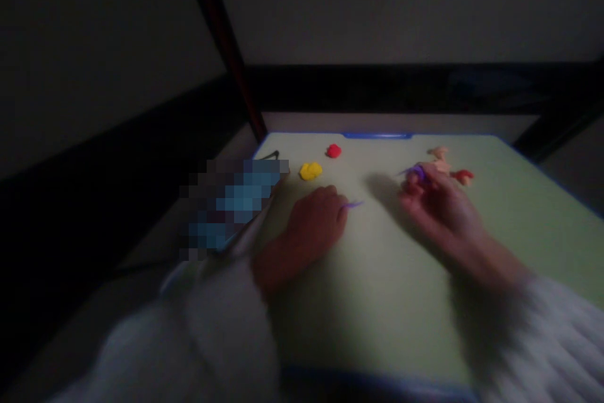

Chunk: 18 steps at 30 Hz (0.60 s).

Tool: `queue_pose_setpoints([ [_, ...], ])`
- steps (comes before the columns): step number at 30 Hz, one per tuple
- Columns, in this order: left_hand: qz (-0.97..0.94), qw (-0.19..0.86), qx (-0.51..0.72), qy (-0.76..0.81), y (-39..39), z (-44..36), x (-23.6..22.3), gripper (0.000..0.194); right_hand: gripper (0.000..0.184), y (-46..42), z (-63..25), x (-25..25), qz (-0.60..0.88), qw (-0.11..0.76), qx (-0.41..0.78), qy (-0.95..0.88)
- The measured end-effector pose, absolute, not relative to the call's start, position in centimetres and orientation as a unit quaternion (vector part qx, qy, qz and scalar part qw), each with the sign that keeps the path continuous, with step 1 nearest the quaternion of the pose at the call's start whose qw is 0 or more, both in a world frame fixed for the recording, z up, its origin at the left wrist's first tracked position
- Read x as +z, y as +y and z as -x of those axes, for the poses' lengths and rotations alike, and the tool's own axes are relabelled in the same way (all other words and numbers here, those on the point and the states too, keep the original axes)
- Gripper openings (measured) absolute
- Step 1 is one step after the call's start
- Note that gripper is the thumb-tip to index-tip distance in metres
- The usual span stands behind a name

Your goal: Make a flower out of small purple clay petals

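My left hand [317,217] rests low over the pale board, its fingers closed. A thin pointed strand of purple modelling clay [355,204] sticks out from between its thumb and fingers. My right hand [441,205] is raised a little, palm turned inward, and its curled fingertips pinch a small lump of purple clay [417,172] with a thin tail pointing left. A yellow clay lump [311,171] lies just beyond my left hand, with a red clay lump [333,151] farther back. Behind my right hand are peach-coloured clay pieces [440,153] and a red-and-peach piece [464,176].
The light-topped table [377,302] has a blue rim and a blue strip [376,136] at its far edge. A device with a pixelated screen [243,202] leans at the left side. Dark walls stand behind, and the light is dim.
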<state>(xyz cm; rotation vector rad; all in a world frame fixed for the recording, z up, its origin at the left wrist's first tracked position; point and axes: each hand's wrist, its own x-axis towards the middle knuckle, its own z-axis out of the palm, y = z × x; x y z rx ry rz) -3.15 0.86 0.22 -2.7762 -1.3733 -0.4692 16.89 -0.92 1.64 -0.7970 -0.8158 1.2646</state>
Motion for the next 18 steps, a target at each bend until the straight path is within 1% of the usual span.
queue_pose_setpoints([
  [4, 0.886, 0.027, -0.138, -0.441, 0.9, 2.9, 0.4, 0.021, 0.011, -1.4, -16.0, 1.7, 0.360, 0.613, 0.599, -0.367],
  [8, 0.880, 0.066, -0.145, -0.448, 1.4, 2.6, 0.5, 0.028, 0.010, -1.9, -15.5, 2.2, 0.396, 0.584, 0.622, -0.341],
  [11, 0.873, 0.076, -0.151, -0.457, 1.7, 2.6, 0.4, 0.028, 0.010, -2.0, -15.5, 2.1, 0.395, 0.566, 0.639, -0.338],
  [15, 0.868, 0.032, -0.169, -0.466, 1.8, 2.9, 0.0, 0.018, 0.012, -1.5, -15.9, 1.2, 0.405, 0.565, 0.610, -0.382],
  [16, 0.864, 0.018, -0.194, -0.464, 1.8, 2.9, 0.0, 0.016, 0.012, -1.4, -16.0, 1.1, 0.415, 0.566, 0.593, -0.394],
  [18, 0.845, -0.027, -0.287, -0.451, 1.7, 2.8, 0.2, 0.016, 0.012, -1.4, -16.0, 0.9, 0.448, 0.571, 0.538, -0.429],
])
